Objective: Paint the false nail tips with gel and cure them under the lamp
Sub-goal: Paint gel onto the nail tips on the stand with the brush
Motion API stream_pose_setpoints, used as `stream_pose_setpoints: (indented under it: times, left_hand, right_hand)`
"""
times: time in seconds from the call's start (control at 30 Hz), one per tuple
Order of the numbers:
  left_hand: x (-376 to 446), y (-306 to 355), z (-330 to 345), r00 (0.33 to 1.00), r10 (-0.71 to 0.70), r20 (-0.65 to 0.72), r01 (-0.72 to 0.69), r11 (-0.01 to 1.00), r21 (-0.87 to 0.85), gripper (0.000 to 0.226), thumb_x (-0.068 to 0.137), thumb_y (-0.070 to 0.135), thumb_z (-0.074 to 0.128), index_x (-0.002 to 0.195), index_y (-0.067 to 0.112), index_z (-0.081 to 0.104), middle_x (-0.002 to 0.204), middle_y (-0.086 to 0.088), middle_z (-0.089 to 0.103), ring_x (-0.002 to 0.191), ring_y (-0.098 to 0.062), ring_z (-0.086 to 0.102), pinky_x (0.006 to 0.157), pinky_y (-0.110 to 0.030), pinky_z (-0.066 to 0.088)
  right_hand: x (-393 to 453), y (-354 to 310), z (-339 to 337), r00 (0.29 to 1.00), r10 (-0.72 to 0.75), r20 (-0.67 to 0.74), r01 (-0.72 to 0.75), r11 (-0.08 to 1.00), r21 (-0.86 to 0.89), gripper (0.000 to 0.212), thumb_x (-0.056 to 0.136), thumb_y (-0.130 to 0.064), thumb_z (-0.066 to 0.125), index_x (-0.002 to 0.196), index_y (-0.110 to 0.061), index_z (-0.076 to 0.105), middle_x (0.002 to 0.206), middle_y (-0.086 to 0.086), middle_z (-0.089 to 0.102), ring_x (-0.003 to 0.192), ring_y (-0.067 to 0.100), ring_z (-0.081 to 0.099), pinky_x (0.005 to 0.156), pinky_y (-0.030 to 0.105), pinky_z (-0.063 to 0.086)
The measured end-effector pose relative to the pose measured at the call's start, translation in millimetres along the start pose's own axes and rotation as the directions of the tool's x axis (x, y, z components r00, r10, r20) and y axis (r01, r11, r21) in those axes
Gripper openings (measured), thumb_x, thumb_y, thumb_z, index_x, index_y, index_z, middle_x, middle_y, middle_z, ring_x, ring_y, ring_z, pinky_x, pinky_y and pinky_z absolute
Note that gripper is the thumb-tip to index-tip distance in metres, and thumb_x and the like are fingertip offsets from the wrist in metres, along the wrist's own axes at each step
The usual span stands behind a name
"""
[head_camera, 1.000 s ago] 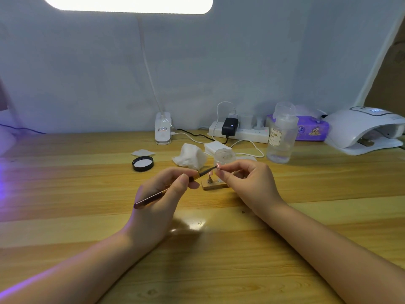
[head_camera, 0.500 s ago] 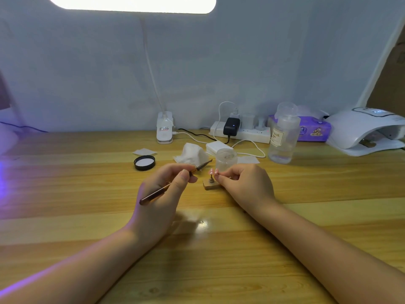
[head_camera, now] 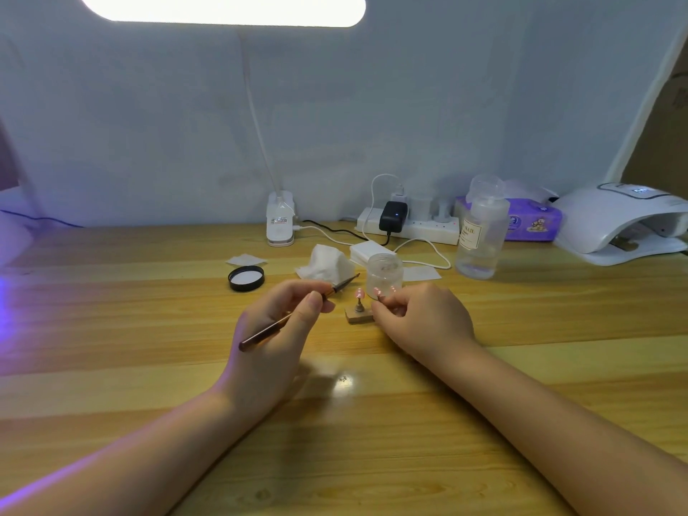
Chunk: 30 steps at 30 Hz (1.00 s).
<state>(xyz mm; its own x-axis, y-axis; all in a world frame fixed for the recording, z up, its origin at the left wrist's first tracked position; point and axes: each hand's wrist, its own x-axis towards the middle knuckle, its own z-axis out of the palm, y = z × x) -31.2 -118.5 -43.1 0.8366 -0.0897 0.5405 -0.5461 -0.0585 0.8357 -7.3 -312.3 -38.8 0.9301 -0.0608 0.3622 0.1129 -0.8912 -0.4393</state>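
My left hand [head_camera: 277, 329] grips a thin gel brush [head_camera: 260, 335] like a pen, with its dark tip pointing up and right, a short way left of the nail tip. A pink false nail tip [head_camera: 359, 293] stands on a small peg in a wooden base [head_camera: 356, 316] that rests on the table. The curled fingers of my right hand [head_camera: 420, 322] hold the right end of that base. Just behind them stands a small clear jar [head_camera: 385, 275]. The white curing lamp [head_camera: 625, 225] sits at the far right of the table.
A black lid [head_camera: 245, 278], a crumpled tissue [head_camera: 325, 264] and white pads lie behind my hands. A clear bottle [head_camera: 480, 236], a power strip [head_camera: 409, 225] with cables, a purple wipes pack [head_camera: 532, 223] and a desk lamp clip [head_camera: 281, 221] line the back.
My right hand has lowered the base with the nail tip onto the table. The brush tip has come off the nail tip and drawn back to the left.
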Motion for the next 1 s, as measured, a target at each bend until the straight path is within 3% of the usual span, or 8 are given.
stream_pose_setpoints:
  times: [0.13,0.23,0.3,0.43,0.63,0.73,0.8,1.0]
  left_hand:
    - [0,1,0,1.0,0.02,-0.013,-0.019,0.999,0.035,0.02,0.089,0.02,0.055,0.102,0.015,0.069,0.09,0.002,0.073,0.085,-0.002,0.066,0.075,-0.011,0.047]
    - [0,-1,0,0.998,0.037,-0.057,-0.031,0.994,0.105,0.012,0.087,0.024,0.058,0.095,0.031,0.065,0.086,0.006,0.07,0.078,-0.002,0.065,0.069,-0.009,0.045]
    - [0,-1,-1,0.991,0.111,-0.077,-0.094,0.975,0.199,0.009,0.087,0.026,0.061,0.089,0.034,0.058,0.079,0.002,0.064,0.068,-0.008,0.058,0.062,-0.012,0.044]
    - [1,2,-1,0.921,0.38,0.085,-0.389,0.886,0.255,0.014,0.091,0.012,0.064,0.095,0.022,0.055,0.078,0.011,0.057,0.067,-0.014,0.056,0.057,-0.027,0.047]
    - [-1,10,2,0.822,0.497,0.278,-0.568,0.747,0.346,0.021,0.093,0.019,0.059,0.103,0.005,0.07,0.097,-0.001,0.069,0.091,-0.012,0.066,0.077,-0.028,0.052]
    - [1,11,6,0.702,0.57,0.426,-0.712,0.546,0.442,0.019,0.093,0.015,0.058,0.107,0.005,0.065,0.1,-0.007,0.071,0.093,-0.017,0.065,0.084,-0.028,0.051]
    - [6,12,6,0.679,0.575,0.457,-0.73,0.469,0.496,0.022,0.09,0.018,0.062,0.109,0.009,0.055,0.098,-0.009,0.072,0.092,-0.019,0.063,0.083,-0.027,0.051]
    - [36,9,-10,0.841,0.41,0.354,-0.514,0.401,0.758,0.026,0.075,-0.002,0.069,0.099,0.005,0.062,0.095,-0.011,0.068,0.087,-0.029,0.061,0.075,-0.036,0.047]
  right_hand:
    - [-4,3,-5,0.997,-0.051,-0.049,0.051,0.999,0.004,0.021,0.084,-0.042,0.06,0.08,-0.026,0.073,0.059,-0.013,0.056,0.064,0.01,0.055,0.05,0.024,0.037]
    - [-7,5,-11,0.979,-0.108,-0.172,0.16,0.932,0.325,0.01,0.085,-0.029,0.065,0.081,-0.021,0.068,0.055,-0.009,0.053,0.054,0.007,0.049,0.051,0.026,0.037]
    - [-11,0,-16,0.956,-0.199,-0.217,0.284,0.821,0.495,0.014,0.088,-0.019,0.065,0.101,-0.02,0.064,0.06,-0.008,0.056,0.053,0.009,0.05,0.05,0.027,0.042]
    - [-19,-10,-11,0.875,-0.45,-0.18,0.483,0.774,0.409,0.048,0.09,-0.012,0.059,0.136,-0.022,0.048,0.08,-0.007,0.067,0.055,0.008,0.054,0.052,0.016,0.042]
    - [-25,-20,-5,0.819,-0.57,-0.068,0.561,0.769,0.306,0.056,0.096,-0.021,0.054,0.144,-0.031,0.027,0.081,-0.022,0.056,0.059,-0.007,0.049,0.057,0.01,0.04]
    - [-26,-21,-4,0.846,-0.528,-0.068,0.52,0.792,0.319,0.06,0.085,-0.008,0.065,0.14,-0.021,0.045,0.108,-0.007,0.068,0.066,0.0,0.052,0.065,0.015,0.043]
    - [-25,-21,-5,0.894,-0.436,-0.098,0.438,0.812,0.386,0.055,0.077,-0.002,0.071,0.128,-0.019,0.057,0.107,-0.006,0.068,0.067,0.002,0.055,0.065,0.014,0.042]
    - [-21,-19,-10,0.991,-0.125,-0.052,0.125,0.686,0.717,0.031,0.077,-0.017,0.078,0.089,-0.017,0.049,0.108,-0.002,0.068,0.08,0.017,0.072,0.077,0.045,0.058]
